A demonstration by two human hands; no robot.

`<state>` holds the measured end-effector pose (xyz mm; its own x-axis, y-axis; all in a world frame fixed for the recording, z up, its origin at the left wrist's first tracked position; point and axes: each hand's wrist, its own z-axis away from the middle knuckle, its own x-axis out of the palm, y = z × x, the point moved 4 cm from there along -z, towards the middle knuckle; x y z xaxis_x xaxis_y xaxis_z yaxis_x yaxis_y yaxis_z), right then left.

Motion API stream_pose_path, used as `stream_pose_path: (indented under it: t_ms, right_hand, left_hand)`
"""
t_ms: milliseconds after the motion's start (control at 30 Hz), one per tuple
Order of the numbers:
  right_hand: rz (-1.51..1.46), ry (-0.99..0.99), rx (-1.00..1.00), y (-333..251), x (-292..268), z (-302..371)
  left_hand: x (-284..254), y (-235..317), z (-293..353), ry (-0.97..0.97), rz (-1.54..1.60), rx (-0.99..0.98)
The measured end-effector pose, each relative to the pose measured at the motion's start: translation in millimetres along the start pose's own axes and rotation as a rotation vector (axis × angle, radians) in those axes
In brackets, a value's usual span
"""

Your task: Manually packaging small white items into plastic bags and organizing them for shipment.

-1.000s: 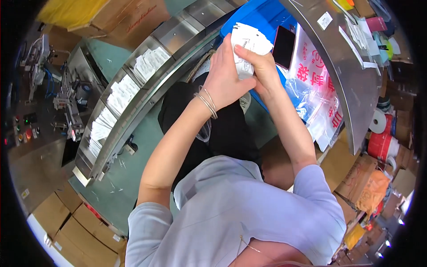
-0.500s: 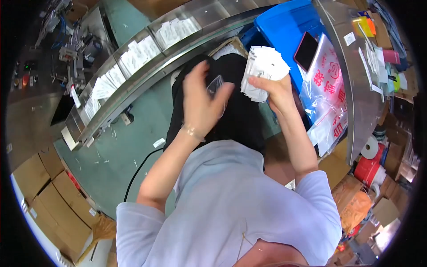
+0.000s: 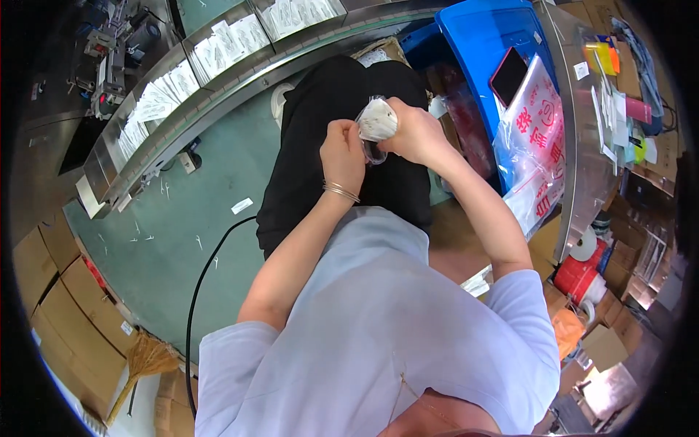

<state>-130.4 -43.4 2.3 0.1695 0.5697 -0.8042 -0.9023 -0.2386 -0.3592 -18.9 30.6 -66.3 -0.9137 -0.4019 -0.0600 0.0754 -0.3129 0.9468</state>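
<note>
Above my lap, my right hand (image 3: 419,135) is closed round a stack of white paper packets (image 3: 378,121), seen end-on and bent into a rounded bundle. My left hand (image 3: 344,154) meets it from the left, fingers pinched at the edge of a clear plastic bag (image 3: 375,154). The clear film shows above and below the stack's end. How far it surrounds the packets, I cannot tell. My right fingers partly hide the stack.
A metal bench with compartments of white packets (image 3: 171,91) curves across the upper left. To the right, a blue bin (image 3: 466,33) bears a phone (image 3: 508,76) and a printed plastic bag (image 3: 535,138). Cartons (image 3: 80,342) and a straw broom (image 3: 145,357) stand lower left.
My right hand has brought the packets left and turned them end-on. My left hand has come to meet them with the clear bag. The view has shifted slightly.
</note>
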Motion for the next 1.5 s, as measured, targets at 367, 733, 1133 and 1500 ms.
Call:
stream_pose_path:
  t_ms: [367,733,1133,1500]
  right_hand:
    - [0.426,-0.099,-0.166,-26.7,30.0,-20.3]
    - [0.191,0.042,-0.075,-21.8,13.7,-2.0]
    - [0.265,-0.080,-0.147,-27.4,7.8,2.6]
    - [-0.123,0.337,-0.423,-4.9,-0.3,30.4]
  left_hand:
    - [-3.9,6.4,7.7,0.088,-0.065,0.247]
    - [-13.1,42.6,20.1,-0.198,-0.272,0.333]
    - [3.4,28.4,1.6,-0.272,-1.053,0.903]
    - [9.3,29.0,3.8,-0.313,-1.008,0.928]
